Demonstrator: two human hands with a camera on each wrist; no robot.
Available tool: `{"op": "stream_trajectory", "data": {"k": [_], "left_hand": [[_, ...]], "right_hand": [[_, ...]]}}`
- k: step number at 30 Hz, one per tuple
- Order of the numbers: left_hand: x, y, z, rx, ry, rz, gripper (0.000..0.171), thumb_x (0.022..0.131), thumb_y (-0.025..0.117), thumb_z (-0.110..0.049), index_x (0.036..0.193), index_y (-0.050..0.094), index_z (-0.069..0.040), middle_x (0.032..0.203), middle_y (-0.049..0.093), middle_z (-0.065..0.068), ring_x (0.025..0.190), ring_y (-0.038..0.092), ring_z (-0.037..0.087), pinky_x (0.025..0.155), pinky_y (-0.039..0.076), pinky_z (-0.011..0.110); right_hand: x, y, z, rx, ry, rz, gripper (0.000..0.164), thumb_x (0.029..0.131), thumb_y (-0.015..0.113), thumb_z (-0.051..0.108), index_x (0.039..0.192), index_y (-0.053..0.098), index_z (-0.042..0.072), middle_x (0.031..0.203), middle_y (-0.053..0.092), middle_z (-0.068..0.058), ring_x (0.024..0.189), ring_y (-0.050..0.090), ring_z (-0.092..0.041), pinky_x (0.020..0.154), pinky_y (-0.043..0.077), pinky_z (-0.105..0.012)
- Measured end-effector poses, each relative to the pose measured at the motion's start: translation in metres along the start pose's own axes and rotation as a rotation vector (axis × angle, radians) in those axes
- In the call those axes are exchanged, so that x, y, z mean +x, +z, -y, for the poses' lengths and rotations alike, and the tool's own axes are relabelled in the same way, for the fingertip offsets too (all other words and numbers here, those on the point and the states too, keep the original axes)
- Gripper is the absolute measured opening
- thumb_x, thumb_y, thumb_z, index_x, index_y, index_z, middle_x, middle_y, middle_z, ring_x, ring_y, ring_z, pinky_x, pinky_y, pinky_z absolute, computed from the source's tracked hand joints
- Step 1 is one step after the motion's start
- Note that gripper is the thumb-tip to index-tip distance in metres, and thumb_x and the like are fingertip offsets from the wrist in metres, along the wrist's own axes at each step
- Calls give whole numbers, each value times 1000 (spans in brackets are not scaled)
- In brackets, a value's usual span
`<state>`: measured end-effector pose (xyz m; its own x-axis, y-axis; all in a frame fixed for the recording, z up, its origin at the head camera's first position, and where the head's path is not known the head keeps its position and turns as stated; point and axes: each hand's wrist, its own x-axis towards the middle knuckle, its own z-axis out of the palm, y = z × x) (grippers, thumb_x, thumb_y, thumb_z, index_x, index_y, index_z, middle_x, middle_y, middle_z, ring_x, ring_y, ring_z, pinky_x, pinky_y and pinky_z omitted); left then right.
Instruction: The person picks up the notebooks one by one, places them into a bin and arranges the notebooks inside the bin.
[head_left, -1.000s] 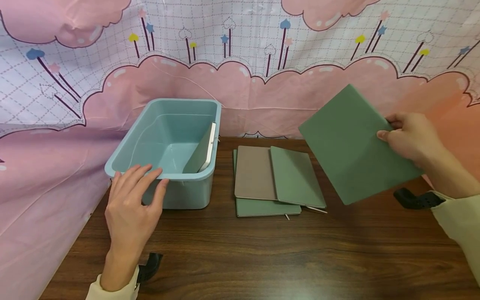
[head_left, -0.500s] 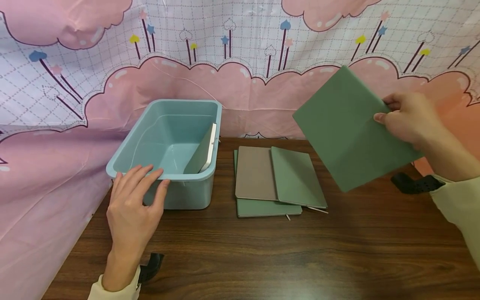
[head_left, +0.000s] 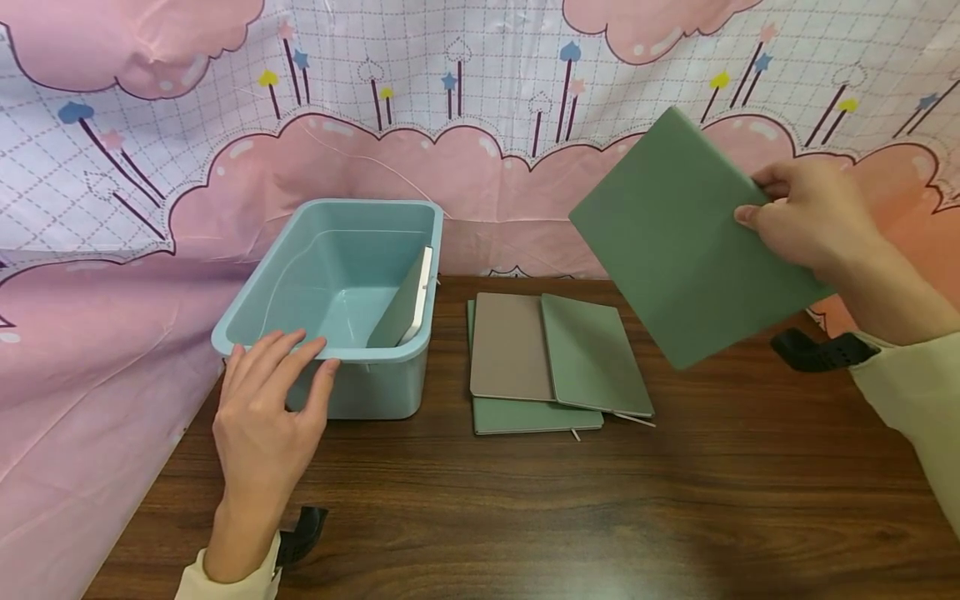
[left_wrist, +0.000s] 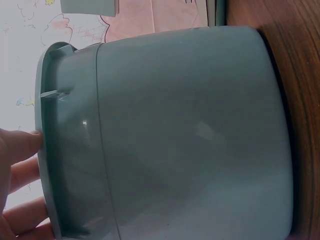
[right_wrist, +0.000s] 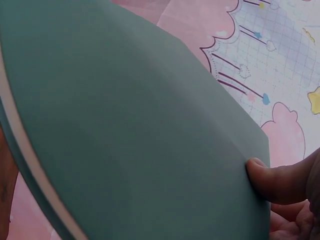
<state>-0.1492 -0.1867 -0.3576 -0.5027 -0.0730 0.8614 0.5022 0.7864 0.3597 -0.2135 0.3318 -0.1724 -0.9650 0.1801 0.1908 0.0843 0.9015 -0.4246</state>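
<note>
My right hand (head_left: 813,212) pinches a green notebook (head_left: 693,242) by one edge and holds it up, tilted, above the right side of the table. In the right wrist view the thumb (right_wrist: 267,180) presses on the cover, and the fingers are partly hidden behind it. My left hand (head_left: 270,412) rests at the near rim of a light blue plastic bin (head_left: 375,354), fingers loosely bent and spread, thumb tip at the rim in the left wrist view. Inside the bin, a notebook with white page edges (head_left: 408,300) leans against the right wall.
Right of the bin lies a small pile: a brown notebook (head_left: 510,346) and a green notebook (head_left: 596,354) over another green notebook (head_left: 525,417), with ribbon ends showing. The dark wooden table (head_left: 480,517) meets a pink and white patterned cloth (head_left: 495,183) behind and at the left.
My right hand has raised the green notebook and carried it slightly to the left. The left hand, the bin and the pile stay nearly as they were.
</note>
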Motion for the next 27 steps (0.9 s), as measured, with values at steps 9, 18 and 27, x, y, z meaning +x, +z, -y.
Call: {"op": "stream_trajectory", "data": {"k": [9, 18, 27], "left_hand": [[0, 0, 0, 0, 3, -5, 24, 95, 79, -23, 114, 82, -9, 120, 79, 16, 123, 69, 40, 120, 38, 69], [-1, 0, -1, -1, -1, 1, 24, 94, 80, -22, 114, 82, -8, 120, 79, 15, 123, 68, 40, 120, 38, 68], [-1, -1, -1, -1, -1, 0, 25, 94, 80, -23, 114, 82, -9, 120, 79, 15, 123, 68, 39, 120, 38, 68]], "right_hand": [[1, -2, 17, 5, 12, 2, 52, 107, 59, 28, 149, 54, -2, 144, 59, -33, 80, 75, -35, 68, 59, -55], [3, 2, 37, 26, -18, -13, 46, 105, 61, 25, 143, 60, 0, 141, 63, -30, 63, 64, -4, 59, 52, -31], [6, 9, 57, 58, -46, -22, 41, 104, 64, 24, 140, 64, 4, 138, 67, -26, 66, 63, -1, 69, 57, -43]]}}
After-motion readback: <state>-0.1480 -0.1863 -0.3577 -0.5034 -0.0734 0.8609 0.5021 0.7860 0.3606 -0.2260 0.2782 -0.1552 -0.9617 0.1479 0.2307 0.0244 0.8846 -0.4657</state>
